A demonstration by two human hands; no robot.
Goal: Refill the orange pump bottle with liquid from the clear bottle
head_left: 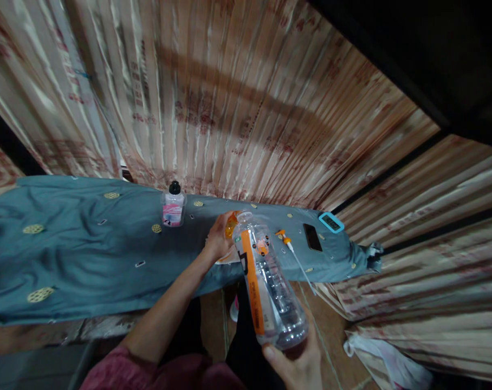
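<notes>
My right hand (pixel 297 365) is closed around the base of a large clear plastic bottle (pixel 270 287) with an orange and white label. The bottle is tilted, its mouth up and away from me beside my left hand (pixel 218 238). My left hand is closed around an orange see-through bottle (pixel 231 224), mostly hidden by my fingers and the clear bottle. Whether the two bottles touch, I cannot tell. Right of them, an orange and white pump head (pixel 285 239) lies on the cloth, its long tube reaching past the edge.
A blue-green patterned cloth (pixel 87 254) covers the long table. A black-capped bottle with a pink label (pixel 173 206) stands on it. To the right lie a dark phone (pixel 312 238) and a blue-framed digital clock (pixel 331 222). Patterned curtains (pixel 213 108) hang behind. A white bag (pixel 384 357) rests lower right.
</notes>
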